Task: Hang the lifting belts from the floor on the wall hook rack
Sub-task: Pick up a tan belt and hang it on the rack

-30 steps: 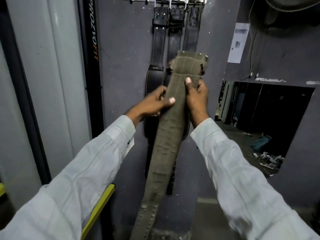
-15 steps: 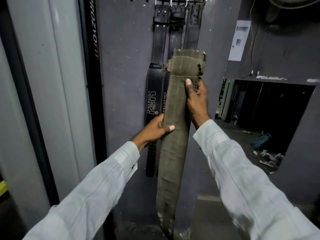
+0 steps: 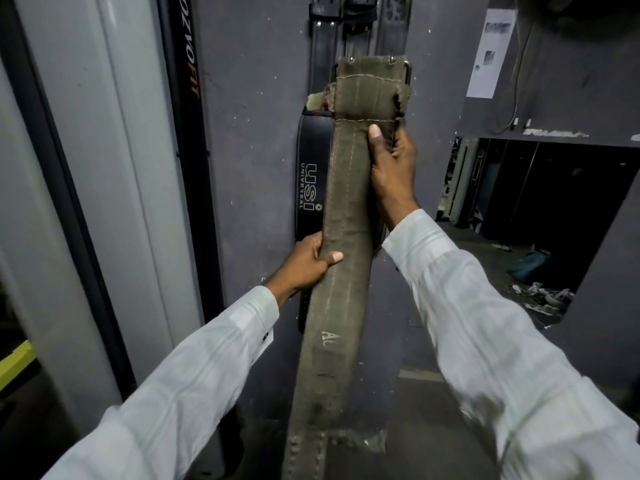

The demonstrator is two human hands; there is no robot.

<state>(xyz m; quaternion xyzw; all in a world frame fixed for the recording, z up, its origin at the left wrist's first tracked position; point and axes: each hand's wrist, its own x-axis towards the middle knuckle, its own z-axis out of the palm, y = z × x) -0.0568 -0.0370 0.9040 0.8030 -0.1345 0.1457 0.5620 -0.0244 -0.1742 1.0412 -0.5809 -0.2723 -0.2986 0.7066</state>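
We hold the green belt (image 3: 349,209) up in front of the grey wall (image 3: 256,133). Our right hand (image 3: 393,168) has a tight grip near its top end, thumb on the front. Our left hand (image 3: 308,261) grips it lower down. Black belts (image 3: 311,188) hang on the wall just behind our hands

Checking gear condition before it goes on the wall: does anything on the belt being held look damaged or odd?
Yes. The olive-green canvas lifting belt is frayed near its top: torn, ragged fabric on both edges, just above the right hand. The left hand grips lower.
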